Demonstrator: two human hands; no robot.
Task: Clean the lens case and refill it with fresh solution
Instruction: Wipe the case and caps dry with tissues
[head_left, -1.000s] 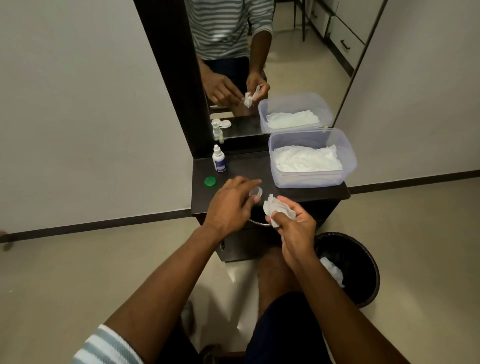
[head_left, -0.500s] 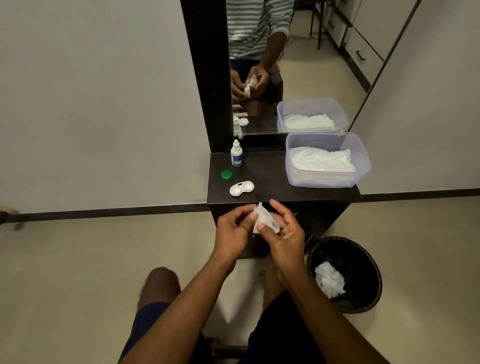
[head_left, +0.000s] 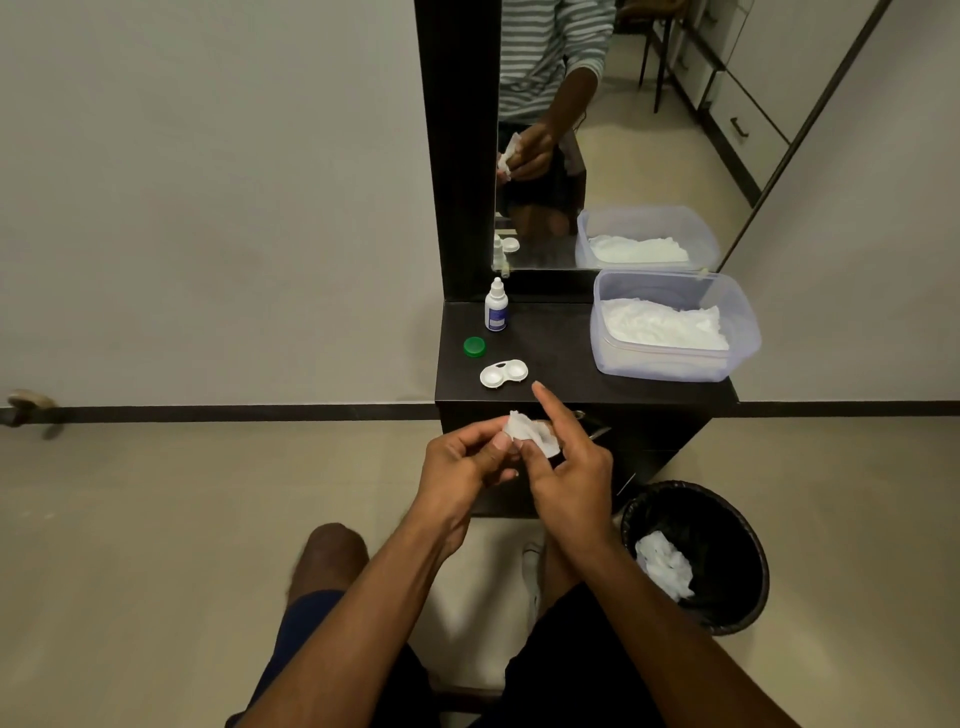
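Green cap (head_left: 474, 347) on dark shelf (head_left: 561, 358), far left; solution bottle (head_left: 496, 312) upright just behind it. Lens case (head_left: 503, 373) now lies open on shelf, both wells up; one second earlier left hand held it. Left hand (head_left: 462, 467) now pinches tissue wad (head_left: 532, 437); right hand (head_left: 569, 475) grips same wad, index finger straight. Likely wiping small part or refolding; cannot tell. Tissue tub (head_left: 675, 358) right; bin (head_left: 696, 556) below holds used tissue. Refill not started.
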